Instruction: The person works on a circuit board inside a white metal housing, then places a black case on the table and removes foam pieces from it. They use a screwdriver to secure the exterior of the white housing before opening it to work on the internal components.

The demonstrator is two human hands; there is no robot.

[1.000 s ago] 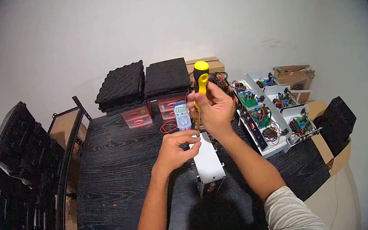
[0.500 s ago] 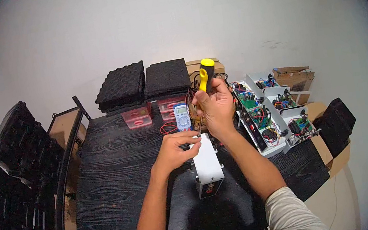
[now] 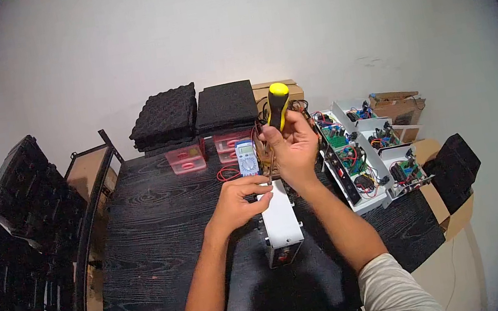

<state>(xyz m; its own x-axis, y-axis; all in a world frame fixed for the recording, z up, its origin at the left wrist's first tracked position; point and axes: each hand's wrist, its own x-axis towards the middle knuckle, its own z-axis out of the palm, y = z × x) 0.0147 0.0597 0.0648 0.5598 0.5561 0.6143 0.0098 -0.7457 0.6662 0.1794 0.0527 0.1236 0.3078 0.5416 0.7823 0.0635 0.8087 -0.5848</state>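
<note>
My right hand [image 3: 295, 152] is wrapped round a yellow and black screwdriver [image 3: 279, 106], its handle pointing up and its shaft running down. The shaft's lower end meets the far end of a white metal box [image 3: 281, 218] that stands on the table. My left hand [image 3: 240, 203] reaches over the box's far left side, with thumb and index finger bent around the screwdriver's tip. Whatever lies between those fingertips is too small to make out. A screw shows at the near end of the box's top, and the near face is dark.
A blue multimeter [image 3: 247, 159] with a red lead stands behind the box, beside red-fronted drawers [image 3: 188, 164] topped by black foam [image 3: 164, 116]. At right are open white housings [image 3: 354, 169] with circuit boards and a cardboard box [image 3: 444, 210]. A black case [image 3: 30, 240] stands at left.
The screwdriver handle has turned in my right hand and tilted slightly left, and my right fingers have shifted around it. My left hand and the white box stay in place.
</note>
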